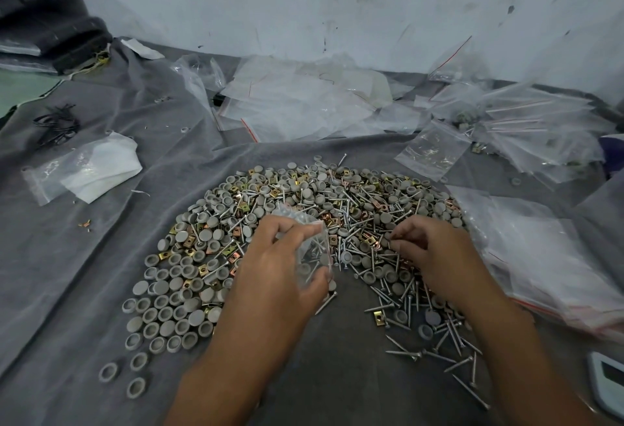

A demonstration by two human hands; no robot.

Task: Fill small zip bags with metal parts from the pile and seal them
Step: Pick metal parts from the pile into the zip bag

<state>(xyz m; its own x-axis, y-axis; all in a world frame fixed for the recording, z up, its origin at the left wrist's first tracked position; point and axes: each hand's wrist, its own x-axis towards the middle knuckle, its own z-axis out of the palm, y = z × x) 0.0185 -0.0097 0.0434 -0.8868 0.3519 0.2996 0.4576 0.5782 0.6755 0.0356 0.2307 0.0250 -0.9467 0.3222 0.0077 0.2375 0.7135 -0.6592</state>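
A wide pile of metal parts (304,209) lies on grey cloth: grey round caps, screws and brass-coloured clips mixed together. My left hand (273,263) holds a small clear zip bag (312,250) over the pile's middle, with several screws and caps inside it. My right hand (432,250) rests on the pile to the right, fingertips pinched on a small metal part, apparently a screw. The bag's mouth points up and away from me.
A stack of empty zip bags (557,256) lies at the right. More bags, some filled (526,121), are heaped by the wall. A loose bag (432,152) sits beyond the pile. White cloth in plastic (98,168) lies left. A white device (607,381) sits bottom right.
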